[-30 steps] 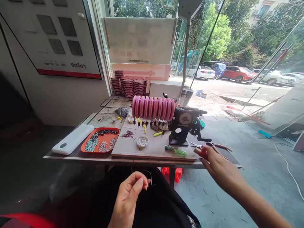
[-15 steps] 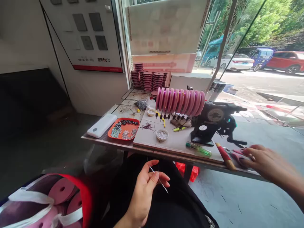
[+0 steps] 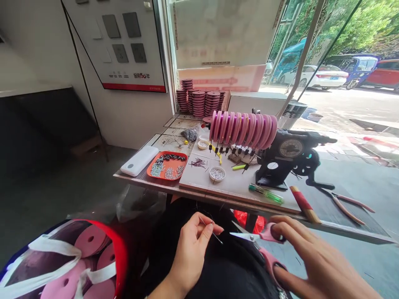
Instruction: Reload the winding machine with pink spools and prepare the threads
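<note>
My left hand (image 3: pixel 191 253) is closed in a pinch above the dark-clothed lap, with a thin pale needle-like rod (image 3: pixel 218 238) sticking out past the fingertips. Fine dark line shows by the fingers; its far end is hard to follow. My right hand (image 3: pixel 307 253) has its fingers through the pink handles of a pair of scissors (image 3: pixel 252 237). The scissor blades are spread and point toward the left hand, a short gap from the rod. Pink-handled pliers (image 3: pixel 339 203) lie on the tabletop above the right hand.
A hand-cranked black winder (image 3: pixel 282 155) carries a row of pink foam spools (image 3: pixel 243 128). Before it are a green screwdriver (image 3: pixel 266 193), a red-banded wooden stick (image 3: pixel 304 203), a bowl of small beads (image 3: pixel 217 174) and an orange tray (image 3: pixel 166 165). A bag of pink spools (image 3: pixel 120 257) stands lower left.
My right hand has lifted the scissors from the table's right side and brought them left, blades apart, near my left hand. The pliers are now uncovered. The view has shifted slightly.
</note>
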Action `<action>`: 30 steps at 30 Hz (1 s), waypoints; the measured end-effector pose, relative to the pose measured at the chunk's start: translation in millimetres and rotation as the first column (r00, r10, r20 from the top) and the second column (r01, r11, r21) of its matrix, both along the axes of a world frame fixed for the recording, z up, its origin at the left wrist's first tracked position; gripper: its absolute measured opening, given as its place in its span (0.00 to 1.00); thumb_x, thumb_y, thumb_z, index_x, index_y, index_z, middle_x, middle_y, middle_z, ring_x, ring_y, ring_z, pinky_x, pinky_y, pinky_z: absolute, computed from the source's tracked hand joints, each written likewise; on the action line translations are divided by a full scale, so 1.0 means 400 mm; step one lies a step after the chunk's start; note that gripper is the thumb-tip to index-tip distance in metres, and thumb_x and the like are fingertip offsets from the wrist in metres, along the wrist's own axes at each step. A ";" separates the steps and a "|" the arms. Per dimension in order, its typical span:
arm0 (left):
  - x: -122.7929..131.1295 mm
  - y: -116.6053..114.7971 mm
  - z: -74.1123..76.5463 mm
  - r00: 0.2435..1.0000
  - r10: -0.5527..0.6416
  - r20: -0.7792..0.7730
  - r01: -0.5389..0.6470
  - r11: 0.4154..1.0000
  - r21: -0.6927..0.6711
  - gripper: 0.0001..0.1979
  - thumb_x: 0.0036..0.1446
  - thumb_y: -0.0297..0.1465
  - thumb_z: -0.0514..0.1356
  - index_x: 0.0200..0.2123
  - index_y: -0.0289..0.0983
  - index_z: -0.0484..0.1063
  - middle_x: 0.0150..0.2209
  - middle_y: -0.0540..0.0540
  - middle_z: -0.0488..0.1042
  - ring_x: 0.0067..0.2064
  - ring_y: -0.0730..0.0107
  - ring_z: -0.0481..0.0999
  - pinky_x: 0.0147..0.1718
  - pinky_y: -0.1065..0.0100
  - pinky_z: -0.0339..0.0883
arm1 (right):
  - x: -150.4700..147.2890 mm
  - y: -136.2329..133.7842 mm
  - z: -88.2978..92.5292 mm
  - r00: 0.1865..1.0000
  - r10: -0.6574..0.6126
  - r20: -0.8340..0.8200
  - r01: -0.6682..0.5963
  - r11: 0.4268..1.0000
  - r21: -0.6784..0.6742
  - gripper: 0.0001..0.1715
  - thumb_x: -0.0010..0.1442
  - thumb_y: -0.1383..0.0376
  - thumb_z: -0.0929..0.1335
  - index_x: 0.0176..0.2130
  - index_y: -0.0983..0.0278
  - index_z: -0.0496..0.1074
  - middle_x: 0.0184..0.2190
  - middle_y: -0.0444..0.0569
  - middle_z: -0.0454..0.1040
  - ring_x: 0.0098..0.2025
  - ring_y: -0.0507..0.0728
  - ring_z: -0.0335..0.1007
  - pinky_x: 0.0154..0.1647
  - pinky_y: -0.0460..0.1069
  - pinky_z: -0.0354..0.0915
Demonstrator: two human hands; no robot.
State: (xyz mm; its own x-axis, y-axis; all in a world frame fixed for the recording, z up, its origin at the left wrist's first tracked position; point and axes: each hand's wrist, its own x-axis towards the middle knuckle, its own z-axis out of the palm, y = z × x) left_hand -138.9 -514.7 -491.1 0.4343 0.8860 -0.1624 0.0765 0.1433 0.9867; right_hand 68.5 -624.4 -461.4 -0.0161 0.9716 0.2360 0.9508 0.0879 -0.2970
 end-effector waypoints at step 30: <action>-0.009 -0.010 0.041 0.991 0.067 -0.117 -0.036 0.967 0.250 0.06 0.57 0.33 0.54 0.29 0.39 0.67 0.28 0.49 0.75 0.33 0.68 0.75 0.35 0.72 0.64 | -0.060 0.107 0.008 0.777 -0.164 -0.607 -0.292 0.761 -0.579 0.07 0.54 0.65 0.61 0.26 0.63 0.56 0.24 0.40 0.56 0.28 0.50 0.50 0.26 0.45 0.49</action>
